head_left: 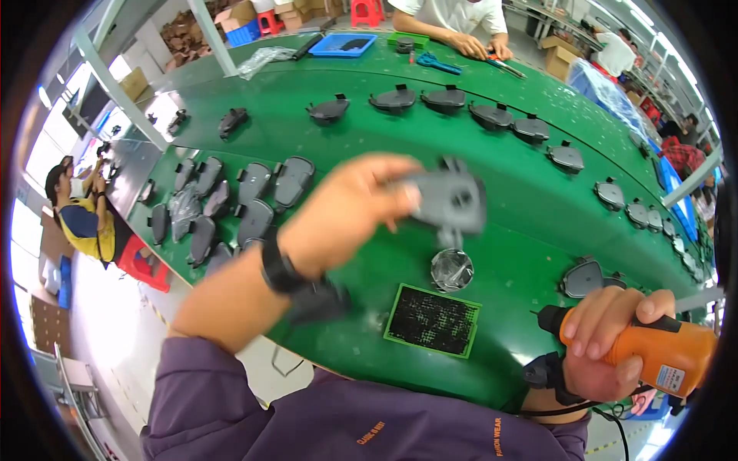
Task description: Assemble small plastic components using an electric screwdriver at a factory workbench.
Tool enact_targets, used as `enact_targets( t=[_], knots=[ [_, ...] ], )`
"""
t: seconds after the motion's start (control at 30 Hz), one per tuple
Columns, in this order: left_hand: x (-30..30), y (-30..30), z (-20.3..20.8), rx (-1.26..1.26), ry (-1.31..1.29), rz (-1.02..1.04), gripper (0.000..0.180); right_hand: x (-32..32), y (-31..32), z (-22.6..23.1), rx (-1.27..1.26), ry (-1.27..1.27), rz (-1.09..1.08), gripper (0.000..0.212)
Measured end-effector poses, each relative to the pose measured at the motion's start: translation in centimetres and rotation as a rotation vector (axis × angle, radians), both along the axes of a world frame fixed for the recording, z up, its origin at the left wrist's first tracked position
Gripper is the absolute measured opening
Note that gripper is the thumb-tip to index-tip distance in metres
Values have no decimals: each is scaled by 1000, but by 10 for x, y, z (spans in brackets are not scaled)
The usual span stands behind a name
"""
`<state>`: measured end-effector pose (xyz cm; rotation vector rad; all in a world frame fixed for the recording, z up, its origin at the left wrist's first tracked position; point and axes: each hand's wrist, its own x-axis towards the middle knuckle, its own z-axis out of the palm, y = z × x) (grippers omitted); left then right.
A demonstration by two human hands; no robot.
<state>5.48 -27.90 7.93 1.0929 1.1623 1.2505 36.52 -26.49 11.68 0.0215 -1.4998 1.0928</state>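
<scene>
My left hand (350, 203) pinches a dark grey plastic housing (457, 201) with a round hole and small tabs, held above the bench and slightly blurred. My right hand (607, 338) is wrapped round an orange electric screwdriver (676, 355), its dark nose and thin bit pointing left. Between my hands lies a shallow green-rimmed tray (390, 323) holding many small black pieces, too small to name. A round container (452, 270) with clear film stands just beyond it. Near the screwdriver rests another dark housing (582, 278). Below my left wrist a dark blurred object (319, 300) is partly hidden.
Several similar housings (294, 180) cluster at the left, beside crumpled clear plastic (183, 209). More housings (444, 98) form a curved row across the green bench (369, 142). A co-worker's hands (469, 46) work at the far side, near a blue tray (342, 44).
</scene>
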Motion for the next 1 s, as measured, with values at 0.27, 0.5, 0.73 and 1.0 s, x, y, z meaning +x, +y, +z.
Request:
enact_targets(
  t=[0.27, 0.5, 0.73, 1.0],
  knots=[
    [-308, 149, -15, -256, 690, 660, 26, 2, 2, 2, -141, 6, -143, 54],
    [-454, 140, -99, -646, 1192, 570, 37, -3, 16, -10, -96, -68, -249, 47],
    [-406, 145, -105, -404, 1645, 737, 37, -18, 23, -21, -152, -65, -337, 48],
    [-254, 190, -103, -25, 1931, 255, 90, -24, 23, -29, -151, -96, -284, 44]
  ],
)
